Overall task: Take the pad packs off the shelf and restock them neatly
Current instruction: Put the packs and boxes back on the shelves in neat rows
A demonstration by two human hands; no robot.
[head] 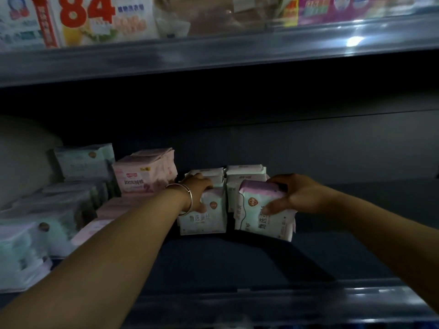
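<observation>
On the dark shelf, left grip clutches the nine-o'clock pad pack, right grip clutches the tilted three-o'clock pack.

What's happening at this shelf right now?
A person is restocking pad packs on a dark store shelf. The left hand, with a bangle on its wrist, grips an upright white pack in the front row. The right hand holds a purple-topped pack, tilted, beside it in front of another pack. Pink packs and pale green packs sit stacked to the left.
</observation>
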